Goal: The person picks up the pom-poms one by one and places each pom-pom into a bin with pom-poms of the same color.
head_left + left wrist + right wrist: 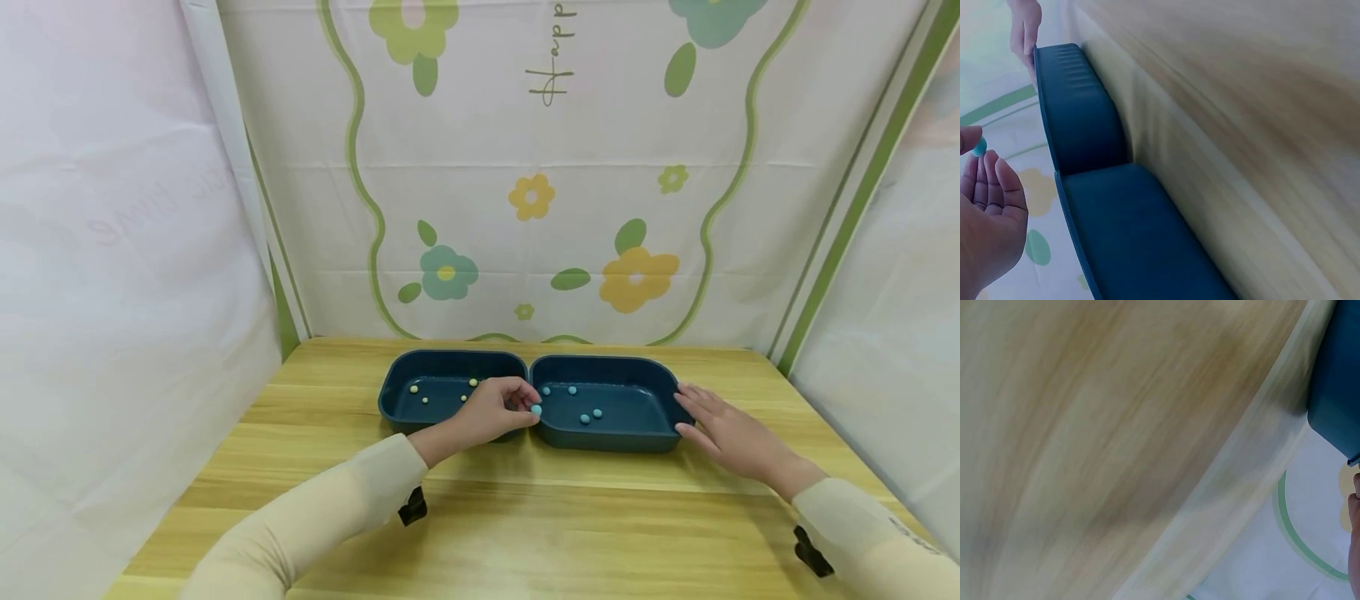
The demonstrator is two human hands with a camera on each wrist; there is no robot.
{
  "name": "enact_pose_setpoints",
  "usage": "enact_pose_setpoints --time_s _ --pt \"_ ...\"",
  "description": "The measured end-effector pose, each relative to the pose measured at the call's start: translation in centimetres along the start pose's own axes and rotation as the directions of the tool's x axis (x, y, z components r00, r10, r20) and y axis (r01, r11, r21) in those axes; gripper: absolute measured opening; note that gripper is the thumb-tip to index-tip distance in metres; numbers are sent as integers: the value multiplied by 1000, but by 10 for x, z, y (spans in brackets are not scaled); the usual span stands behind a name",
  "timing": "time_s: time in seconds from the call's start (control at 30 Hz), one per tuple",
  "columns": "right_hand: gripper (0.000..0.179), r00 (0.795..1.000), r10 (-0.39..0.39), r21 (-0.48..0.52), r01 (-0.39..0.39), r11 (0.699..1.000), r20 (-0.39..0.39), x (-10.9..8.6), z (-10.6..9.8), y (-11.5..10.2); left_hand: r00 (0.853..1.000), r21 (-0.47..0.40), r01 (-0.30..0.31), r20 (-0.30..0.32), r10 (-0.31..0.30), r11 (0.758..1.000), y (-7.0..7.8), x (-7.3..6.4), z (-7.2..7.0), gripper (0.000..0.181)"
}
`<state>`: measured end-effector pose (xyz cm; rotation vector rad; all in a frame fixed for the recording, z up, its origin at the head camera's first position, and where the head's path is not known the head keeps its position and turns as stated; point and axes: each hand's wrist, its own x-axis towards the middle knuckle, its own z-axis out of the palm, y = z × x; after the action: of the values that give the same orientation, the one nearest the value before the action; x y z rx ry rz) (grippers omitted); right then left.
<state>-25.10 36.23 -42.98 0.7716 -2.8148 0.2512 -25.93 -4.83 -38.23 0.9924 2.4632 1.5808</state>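
Observation:
Between thumb and fingers, my left hand (491,408) pinches a small light-blue ball (536,410) above the spot where two dark-blue trays meet. The same ball (980,147) shows at the fingertips in the left wrist view. Inside the right tray (637,443) lie several light-blue balls (585,418). Several small yellow balls (414,389) lie in the left tray (386,400), partly hidden by my left hand. My right hand (738,433) rests with extended fingers against the right end of the right tray. Only a sliver of that hand shows in the right wrist view.
Both trays stand side by side on a wood-grain table (570,517). A white cloth with printed flowers (637,279) hangs behind the table's back edge, and pale cloth walls (135,250) rise on both sides. Black straps (412,506) show under the sleeves.

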Motion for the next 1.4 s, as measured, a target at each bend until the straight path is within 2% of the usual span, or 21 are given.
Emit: enact_pose_setpoints --time_s 0.33,0.57,0.9,1.13,1.4 --pt "61 1000 9 10 -9 1000 8 -1 -2 -2 998 -12 33 -54 -34 999 -3 28 18 16" --pt "60 1000 0 -1 0 1000 -12 -1 0 0 998 22 41 -45 -40 999 -4 45 26 15" --pt "61 1000 10 2 -10 1000 5 -1 1 1 997 73 61 -45 -58 995 -8 69 43 12" --pt "61 1000 7 12 -7 1000 6 0 -1 -1 995 91 99 -43 -95 991 -12 83 48 9" --pt "62 1000 15 13 -15 1000 14 -1 -2 -1 993 129 116 -42 -111 985 -20 91 51 8"
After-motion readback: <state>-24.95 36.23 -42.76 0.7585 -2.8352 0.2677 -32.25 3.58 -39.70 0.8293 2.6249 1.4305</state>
